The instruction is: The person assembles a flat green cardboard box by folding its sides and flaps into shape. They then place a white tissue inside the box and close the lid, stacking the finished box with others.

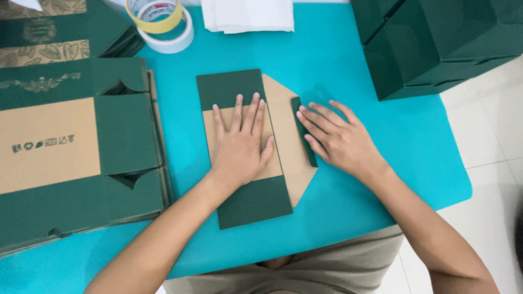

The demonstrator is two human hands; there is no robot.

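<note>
A flat cardboard box blank [250,204], dark green outside and brown inside, lies on the turquoise table [381,125] in front of me. My left hand [241,142] presses flat on its brown middle panel, fingers spread. My right hand [338,137] rests beside it, fingertips touching the narrow green flap [311,155] folded up along the blank's right edge. Neither hand grips anything.
A stack of unfolded green and brown box blanks [76,152] fills the left side. Two rolls of tape [163,22] and a folded white sheet [248,15] lie at the far edge. Assembled dark green boxes [436,43] stand at the far right. White floor tiles lie beyond the table's right edge.
</note>
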